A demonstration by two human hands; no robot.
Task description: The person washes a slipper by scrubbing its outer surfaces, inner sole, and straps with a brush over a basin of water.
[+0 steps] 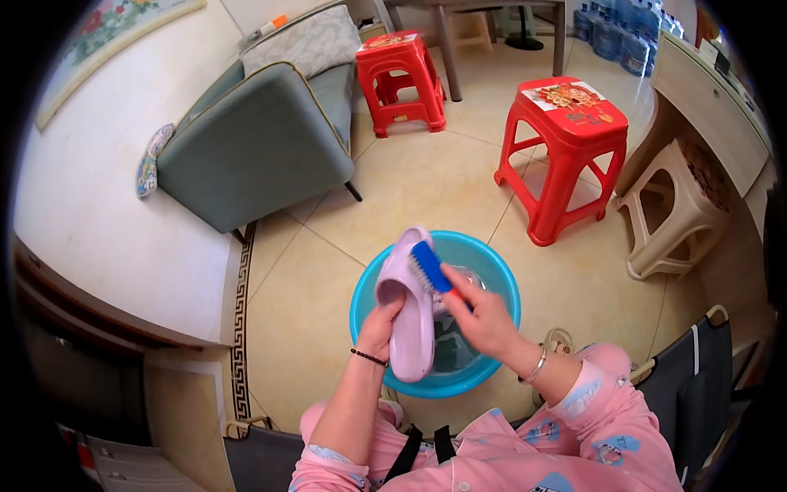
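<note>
My left hand [379, 330] grips a light purple slipper [412, 332] by its side, holding it over a blue basin [361, 305] on the floor. The slipper's toe points away from me. In my right hand [484, 316] is a scrubbing brush [432, 266] with a blue head, a red handle and pale bristles. Its bristles lie against or very close to the slipper's upper strap. Water [453, 348] stands in the basin. Something pale, partly hidden behind my right hand and the slipper, also lies inside it.
Two red plastic stools [566, 156] [402, 82] stand ahead on the tiled floor. A grey-green sofa [262, 152] is at the left, beige stools [676, 205] and a desk [709, 102] at the right. Large water bottles [631, 45] stand at the back right.
</note>
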